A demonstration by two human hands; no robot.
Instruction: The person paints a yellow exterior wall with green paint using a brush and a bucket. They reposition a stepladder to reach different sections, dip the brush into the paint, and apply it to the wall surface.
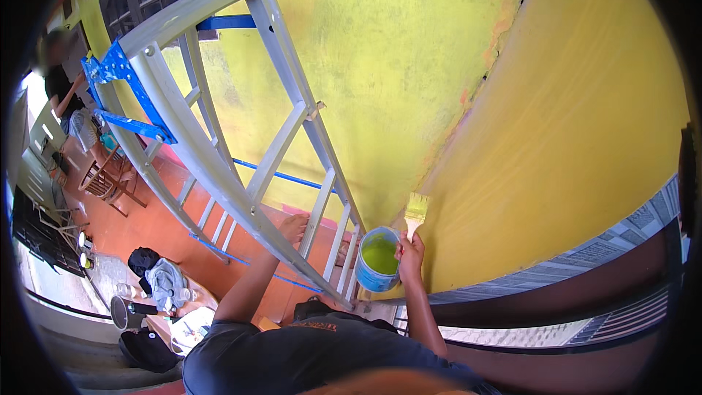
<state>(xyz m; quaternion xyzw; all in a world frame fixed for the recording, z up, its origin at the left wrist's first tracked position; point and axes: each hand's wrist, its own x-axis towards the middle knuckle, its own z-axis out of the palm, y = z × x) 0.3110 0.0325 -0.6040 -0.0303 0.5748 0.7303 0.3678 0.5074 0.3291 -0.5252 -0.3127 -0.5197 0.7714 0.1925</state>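
Note:
My right hand (pixel 410 254) is closed round the handle of a paintbrush (pixel 416 208). Its pale bristles, tinged yellow-green, point up toward the wall. The same hand holds the rim of a small blue-and-white paint bucket (pixel 377 279) with bright green paint (pixel 380 254) inside. A tall silver stepladder (pixel 274 153) with blue joints leans across the view. At its near rail, low down, is my left hand (pixel 295 227), closed on the ladder; the rail and rungs partly hide its grip.
A yellow-green wall (pixel 380 66) meets a deeper yellow wall (pixel 556 146) at a cracked corner. At lower left, a table (pixel 197 294) bears cloth and cups. Farther left are a wooden chair (pixel 106 183) and another person (pixel 69 99). Orange floor (pixel 157 227) lies below the ladder.

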